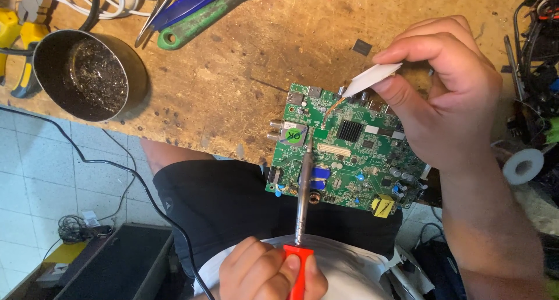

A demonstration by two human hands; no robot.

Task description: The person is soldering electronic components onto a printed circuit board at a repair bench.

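A green circuit board (349,160) lies half over the front edge of a worn wooden bench (233,84), above my lap. My left hand (265,274) grips the red handle of a soldering iron (303,201). Its metal shaft points up the board, and the tip sits by a square metal part with a round sticker. My right hand (448,96) pinches a white strip (372,78) between thumb and forefinger. A thin copper braid (331,109) runs from the strip down to the board, close to the iron's tip.
A round metal pot (81,73) with dark residue stands at the bench's left. Green- and blue-handled tools (204,17), yellow pliers (11,38) and white cables lie at the back. A small black chip (362,46) lies loose. A white tape roll (522,166) sits right. A black cable (116,166) crosses the tiled floor.
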